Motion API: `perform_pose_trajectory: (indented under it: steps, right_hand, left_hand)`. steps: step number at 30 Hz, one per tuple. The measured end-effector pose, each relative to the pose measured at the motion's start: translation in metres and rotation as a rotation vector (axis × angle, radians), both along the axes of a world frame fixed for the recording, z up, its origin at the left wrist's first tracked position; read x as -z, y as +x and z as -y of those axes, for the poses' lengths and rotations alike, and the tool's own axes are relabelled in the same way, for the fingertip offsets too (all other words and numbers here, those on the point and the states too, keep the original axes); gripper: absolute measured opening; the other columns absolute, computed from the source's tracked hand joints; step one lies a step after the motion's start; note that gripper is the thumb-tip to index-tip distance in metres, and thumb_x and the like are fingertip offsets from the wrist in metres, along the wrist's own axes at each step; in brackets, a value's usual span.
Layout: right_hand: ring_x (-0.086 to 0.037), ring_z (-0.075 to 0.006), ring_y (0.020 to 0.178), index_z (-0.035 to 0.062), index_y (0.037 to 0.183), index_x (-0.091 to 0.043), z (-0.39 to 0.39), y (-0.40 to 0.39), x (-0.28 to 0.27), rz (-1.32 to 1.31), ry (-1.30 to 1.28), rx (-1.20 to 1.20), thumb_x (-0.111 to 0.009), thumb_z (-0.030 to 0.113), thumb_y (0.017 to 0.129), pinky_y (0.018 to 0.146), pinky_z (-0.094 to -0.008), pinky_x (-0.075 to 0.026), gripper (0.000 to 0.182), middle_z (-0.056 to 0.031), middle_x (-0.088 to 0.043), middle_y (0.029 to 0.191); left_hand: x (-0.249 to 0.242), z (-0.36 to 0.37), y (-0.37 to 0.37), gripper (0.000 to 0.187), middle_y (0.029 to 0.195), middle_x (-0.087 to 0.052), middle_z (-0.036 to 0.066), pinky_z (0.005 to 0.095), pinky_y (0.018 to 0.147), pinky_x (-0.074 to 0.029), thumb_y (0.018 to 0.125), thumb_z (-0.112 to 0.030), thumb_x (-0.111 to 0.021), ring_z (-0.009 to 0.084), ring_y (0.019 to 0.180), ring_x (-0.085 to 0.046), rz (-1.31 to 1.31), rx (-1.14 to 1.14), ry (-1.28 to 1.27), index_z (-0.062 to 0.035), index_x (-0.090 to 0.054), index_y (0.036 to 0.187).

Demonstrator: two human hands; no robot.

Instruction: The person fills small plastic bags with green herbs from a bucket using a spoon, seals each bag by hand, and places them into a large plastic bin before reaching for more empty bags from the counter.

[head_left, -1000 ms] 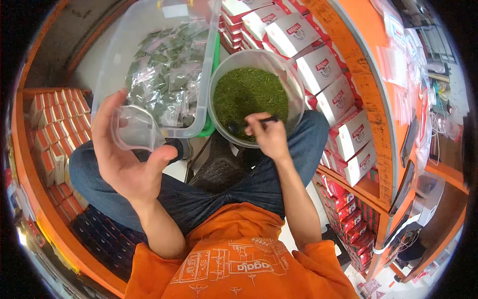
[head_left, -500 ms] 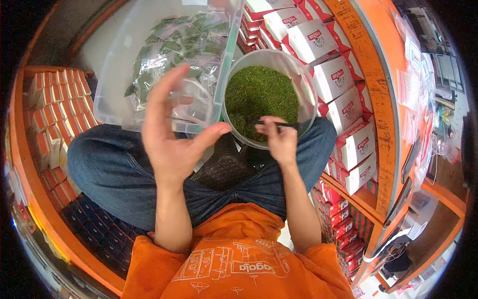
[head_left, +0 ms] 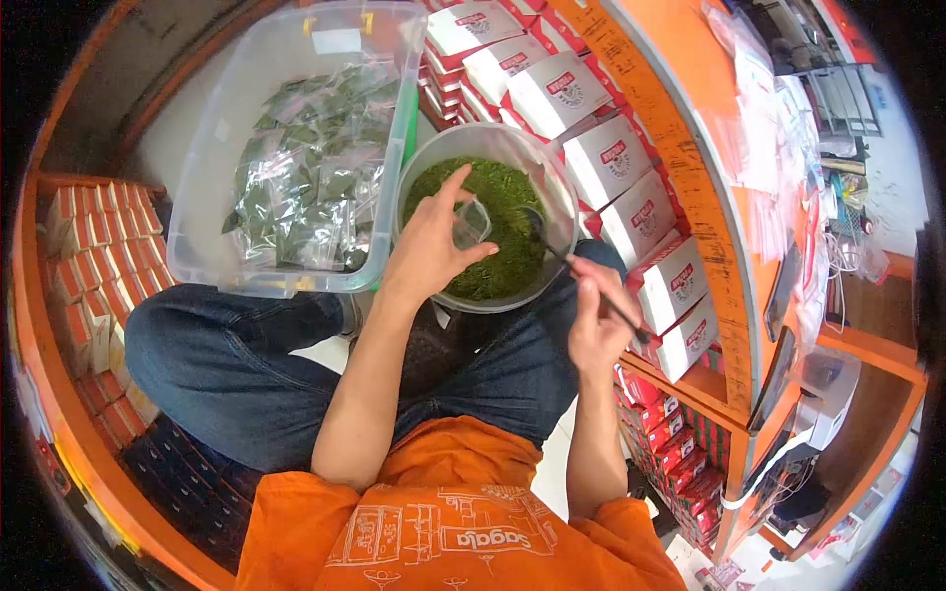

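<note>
Orange shelving stacked with white and red boxes surrounds a person seated cross-legged on the floor. Left hand pinches a small clear bag, mouth open, over the round tub of green leaf. Right hand grips a dark spoon by its handle; the spoon's long axis slants up-left, its bowl just right of the bag. A clear bin of filled packets sits left.

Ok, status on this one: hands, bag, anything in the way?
Left hand holds small clear bag open over the bucket of green leaf. Right hand grips the scoop, bowl end in the bucket. Nothing between scoop and bag.
</note>
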State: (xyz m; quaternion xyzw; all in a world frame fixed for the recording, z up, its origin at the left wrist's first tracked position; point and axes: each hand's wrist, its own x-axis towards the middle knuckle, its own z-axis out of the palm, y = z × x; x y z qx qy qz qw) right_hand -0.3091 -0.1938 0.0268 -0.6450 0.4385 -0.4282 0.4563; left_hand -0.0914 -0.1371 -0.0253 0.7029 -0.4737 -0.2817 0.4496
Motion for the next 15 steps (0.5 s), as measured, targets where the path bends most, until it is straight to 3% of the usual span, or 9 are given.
perform_pose_trajectory:
  steps: [2, 4, 9, 10, 11, 12, 14, 15]
  right_hand:
    - [-0.065, -0.0234, 0.092, 0.0014, 0.103, -0.074, 0.001, -0.001, -0.013, -0.244, -0.521, -0.25, -0.071, 0.004, 0.089, 0.085, -0.0347, -0.051, 0.014, -0.0112, -0.075, 0.107]
    - [-0.062, -0.0239, 0.091, 0.0043, 0.102, -0.076, -0.005, 0.006, -0.012, -0.379, -0.561, -0.302, -0.078, 0.003, 0.078, 0.088, -0.0336, -0.044, 0.024, -0.0074, -0.075, 0.108]
    - [-0.06, -0.0233, 0.093, 0.007, 0.105, -0.076, -0.009, -0.004, -0.003, -0.315, -0.552, -0.225, -0.079, 0.007, 0.078, 0.087, -0.0338, -0.044, 0.027, -0.0045, -0.074, 0.113]
    - [-0.06, -0.0233, 0.093, 0.007, 0.105, -0.076, -0.01, -0.007, 0.002, -0.312, -0.556, -0.225, -0.079, 0.007, 0.078, 0.087, -0.0338, -0.044, 0.027, -0.0045, -0.074, 0.113]
    - [-0.059, -0.0234, 0.096, 0.0091, 0.106, -0.076, -0.01, -0.011, 0.007, -0.368, -0.538, -0.237, -0.079, 0.008, 0.079, 0.088, -0.0346, -0.043, 0.028, -0.0043, -0.072, 0.116]
    - [-0.058, -0.0235, 0.098, 0.0112, 0.107, -0.077, -0.009, -0.015, 0.013, -0.425, -0.52, -0.248, -0.079, 0.01, 0.079, 0.089, -0.0354, -0.043, 0.028, -0.0041, -0.071, 0.119]
    - [-0.058, -0.0271, 0.11, 0.0136, 0.106, -0.076, -0.007, -0.028, 0.028, -0.817, -0.401, -0.559, -0.077, 0.014, 0.082, 0.094, -0.0372, -0.041, 0.023, -0.0068, -0.068, 0.124]
    - [-0.058, -0.0281, 0.112, 0.0116, 0.104, -0.076, -0.01, -0.028, 0.03, -0.791, -0.38, -0.56, -0.075, 0.014, 0.085, 0.095, -0.0385, -0.042, 0.02, -0.0075, -0.068, 0.124]
  left_hand:
    - [0.001, 0.0, -0.005, 0.107, 0.123, -0.064, 0.012, 0.0356, 0.074, -0.052, 0.066, -0.019, -0.093, 0.0234, 0.086, -0.06, 0.024, 0.024, 0.047, -0.0092, -0.032, 0.154]
    - [0.0, 0.001, -0.008, 0.108, 0.123, -0.064, 0.013, 0.0354, 0.073, -0.052, 0.066, -0.019, -0.093, 0.0235, 0.085, -0.059, 0.017, 0.039, 0.038, -0.0092, -0.031, 0.154]
    - [-0.004, -0.004, -0.004, 0.11, 0.124, -0.064, 0.012, 0.0343, 0.07, -0.052, 0.065, -0.017, -0.093, 0.0232, 0.086, -0.059, -0.001, 0.048, 0.032, -0.0091, -0.029, 0.155]
    - [-0.008, -0.004, -0.003, 0.106, 0.124, -0.064, 0.013, 0.0381, 0.079, -0.052, 0.068, -0.017, -0.091, 0.028, 0.092, -0.061, -0.052, 0.057, 0.073, -0.0095, -0.03, 0.154]
    - [-0.01, -0.003, -0.002, 0.102, 0.125, -0.063, 0.013, 0.0418, 0.088, -0.052, 0.07, -0.016, -0.088, 0.0327, 0.099, -0.062, -0.105, 0.069, 0.113, -0.01, -0.03, 0.154]
    - [-0.009, -0.003, -0.002, 0.102, 0.125, -0.063, 0.013, 0.0418, 0.088, -0.052, 0.07, -0.016, -0.088, 0.0327, 0.099, -0.062, -0.105, 0.071, 0.107, -0.01, -0.03, 0.154]
    - [-0.002, -0.004, 0.0, 0.093, 0.125, -0.063, 0.015, 0.0411, 0.088, -0.052, 0.076, -0.005, -0.08, 0.0328, 0.096, -0.063, -0.107, 0.099, 0.057, -0.0107, -0.029, 0.154]
    - [-0.002, -0.005, 0.0, 0.093, 0.125, -0.063, 0.015, 0.0411, 0.088, -0.052, 0.076, -0.005, -0.08, 0.0328, 0.096, -0.063, -0.106, 0.103, 0.053, -0.0107, -0.029, 0.154]
